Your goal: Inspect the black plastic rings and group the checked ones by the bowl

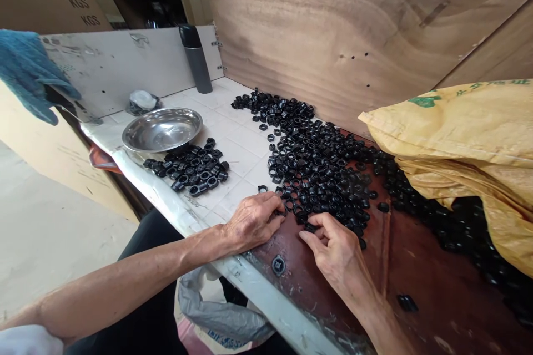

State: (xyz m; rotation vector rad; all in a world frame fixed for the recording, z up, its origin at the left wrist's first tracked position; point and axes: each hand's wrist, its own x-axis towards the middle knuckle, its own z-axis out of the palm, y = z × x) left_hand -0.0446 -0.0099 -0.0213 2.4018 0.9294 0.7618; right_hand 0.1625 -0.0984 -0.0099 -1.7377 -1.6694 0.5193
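Observation:
A large heap of black plastic rings [320, 161] spreads over the worktop, and both my hands are at its near edge. My left hand [258, 219] has its fingers curled and closed around a black ring [281, 210], part of which shows at the fingertips. My right hand [335, 241] pinches a small black part [309, 227] between thumb and fingers; its exact shape is mostly hidden. One round black cap-like piece [278, 265] lies alone on the red-brown surface near the edge. A smaller pile of black fittings [195, 166] sits at the left.
Behind the smaller pile stands a steel bowl [162, 130]. A dark flask [195, 60] leans near the back corner. A yellow sack [462, 144] lies at the right with black parts at its mouth. A grey-white bag [220, 310] hangs below the front edge [250, 274].

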